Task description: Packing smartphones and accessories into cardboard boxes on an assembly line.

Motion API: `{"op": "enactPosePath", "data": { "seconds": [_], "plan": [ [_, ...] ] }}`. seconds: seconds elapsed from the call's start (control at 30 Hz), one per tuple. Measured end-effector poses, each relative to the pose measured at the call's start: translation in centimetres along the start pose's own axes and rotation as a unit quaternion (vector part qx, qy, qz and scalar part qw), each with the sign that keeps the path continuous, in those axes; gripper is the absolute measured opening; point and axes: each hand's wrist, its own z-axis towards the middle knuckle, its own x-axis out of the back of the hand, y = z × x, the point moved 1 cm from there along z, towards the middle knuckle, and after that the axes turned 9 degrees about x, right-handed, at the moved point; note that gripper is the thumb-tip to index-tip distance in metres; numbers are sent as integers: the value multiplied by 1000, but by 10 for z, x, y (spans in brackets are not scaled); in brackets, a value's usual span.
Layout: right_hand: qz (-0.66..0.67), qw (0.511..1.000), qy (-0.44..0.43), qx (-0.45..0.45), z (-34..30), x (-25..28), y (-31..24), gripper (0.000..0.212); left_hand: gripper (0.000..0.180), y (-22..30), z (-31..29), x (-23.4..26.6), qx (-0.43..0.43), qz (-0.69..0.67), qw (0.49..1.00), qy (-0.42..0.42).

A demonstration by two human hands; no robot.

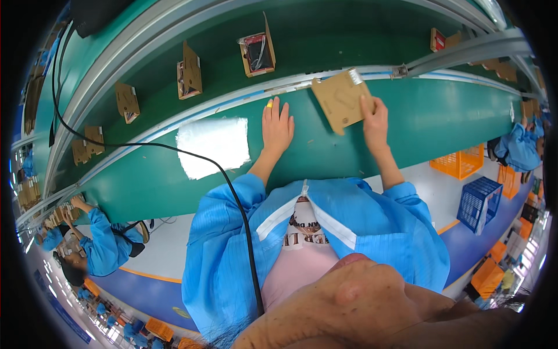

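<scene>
My right hand (376, 119) grips the right edge of a flat brown cardboard box (341, 100), thumb on its top face. The box is tilted, with a white label at its upper corner and a dark outline printed on it. Its far end reaches over the bench's back rail. My left hand (277, 127) lies on the green bench (325, 148) with its fingers stretched out, holding nothing. A yellow band wraps one of its fingertips. Left of that hand is a bright white rectangular patch (212, 148) on the bench.
Beyond the metal rail, an open box (257, 55) with dark contents and several other cartons stand on a green belt (325, 35). A black cable (197, 156) hangs across the left side. Orange (459, 161) and blue crates (479, 203) stand at right. Co-workers sit at both sides.
</scene>
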Motion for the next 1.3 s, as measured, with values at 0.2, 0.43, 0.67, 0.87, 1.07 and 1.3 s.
{"op": "enactPosePath", "data": {
  "seconds": [0.2,0.43,0.67,0.87,1.07,1.3],
  "plan": [
    [-58,996,-63,35,-27,14,-48,58,42,-6,-13,2,-3,-14,1000,6],
    [394,810,71,-429,-81,-4,56,33,51,-30,-50,30,64,23,998,16],
    [319,734,-348,-489,-73,68,19,37,74,16,-81,20,65,71,986,-137],
    [162,967,-159,-118,-7,4,-33,39,61,29,-76,14,-105,5,990,-94],
    [-36,938,-329,-106,33,-57,-86,81,24,5,-67,4,-13,-3,998,-62],
    [414,831,-220,-299,38,-31,-42,56,5,-16,-63,-3,37,-100,994,-24]
  ]
}}
